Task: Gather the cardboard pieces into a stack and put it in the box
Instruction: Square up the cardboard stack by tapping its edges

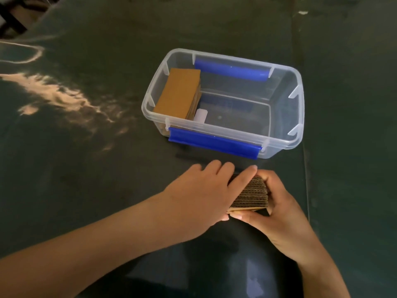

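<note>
A stack of brown corrugated cardboard pieces [250, 194] stands on the dark table in front of me, its ribbed edges facing up. My left hand [199, 190] presses flat against the stack's left side and my right hand [277, 201] grips its right side, thumb under the near edge. Beyond them sits a clear plastic box [299, 100] with blue clip handles. Another cardboard stack [178, 93] lies in the box's left end, with a small white piece [200, 116] beside it.
The dark green table [96, 158] spreads wide to the left, with bright reflections on it. A seam [305, 168] runs down the table just right of the box. A dark frame [10, 18] shows at the far left corner.
</note>
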A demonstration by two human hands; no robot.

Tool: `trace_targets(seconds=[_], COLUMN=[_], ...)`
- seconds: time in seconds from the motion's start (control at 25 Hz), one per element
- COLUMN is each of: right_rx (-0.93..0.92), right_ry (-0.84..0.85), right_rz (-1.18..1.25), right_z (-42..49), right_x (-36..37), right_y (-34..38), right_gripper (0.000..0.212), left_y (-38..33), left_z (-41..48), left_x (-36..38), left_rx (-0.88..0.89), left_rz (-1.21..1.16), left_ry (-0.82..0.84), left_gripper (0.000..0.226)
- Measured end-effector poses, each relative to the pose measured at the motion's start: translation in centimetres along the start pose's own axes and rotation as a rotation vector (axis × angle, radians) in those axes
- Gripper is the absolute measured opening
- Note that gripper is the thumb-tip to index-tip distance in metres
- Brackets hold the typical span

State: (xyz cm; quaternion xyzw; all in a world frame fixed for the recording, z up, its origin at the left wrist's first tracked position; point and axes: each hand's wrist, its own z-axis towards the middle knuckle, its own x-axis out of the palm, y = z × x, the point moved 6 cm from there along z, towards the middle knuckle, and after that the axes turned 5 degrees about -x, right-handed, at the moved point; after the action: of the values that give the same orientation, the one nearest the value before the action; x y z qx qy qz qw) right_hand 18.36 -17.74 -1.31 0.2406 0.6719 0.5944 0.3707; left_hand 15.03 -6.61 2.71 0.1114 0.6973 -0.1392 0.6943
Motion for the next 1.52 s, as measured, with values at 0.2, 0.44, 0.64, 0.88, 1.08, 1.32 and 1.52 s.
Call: trace_targets(seconds=[0.2,0.44,0.64,0.88,1.08,1.32,1.52], right_rx=[-0.034,-0.272,-0.210,0.117,0.275,0.185,0.189], right_ry=[-0.025,-0.160,-0.228,-0.599,-0.575,-0.665,-0.666], right_rz=[0.027,0.244,0.200,-0.040,0.092,0.232,0.220], right_z=[-0.7,3.3,10.5,11.6,9.2,8.7,8.7], right_x=[-2.0,-7.9,-10.2,-11.9,-9.1,-7.9,-8.0], right_y=[3.3,10.6,12.8,6.9,2.1,1.1,1.0], right_gripper=[0.058,0.062,0.049,0.037,0.044,0.044,0.043], left_y=[-0.8,1.3,5.1,7.0,6.9,5.7,6.3], left_z=[0.4,5.3,10.2,12.4,13.9,14.5,15.8], left_x=[-3.5,-11.7,-11.1,-3.7,-0.6,1.1,1.1], left_rx=[0.094,-0.068,-0.367,-0.888,-1.031,-0.990,-0.861], left_rz=[-0.133,-0.707,-1.253,-1.672,-1.545,-1.400,-0.776], left_ry=[-0.070,-0.175,-0.118,0.164,0.222,0.317,0.388], left_gripper=[0.084,0.066,0.053,0.060,0.070,0.068,0.070])
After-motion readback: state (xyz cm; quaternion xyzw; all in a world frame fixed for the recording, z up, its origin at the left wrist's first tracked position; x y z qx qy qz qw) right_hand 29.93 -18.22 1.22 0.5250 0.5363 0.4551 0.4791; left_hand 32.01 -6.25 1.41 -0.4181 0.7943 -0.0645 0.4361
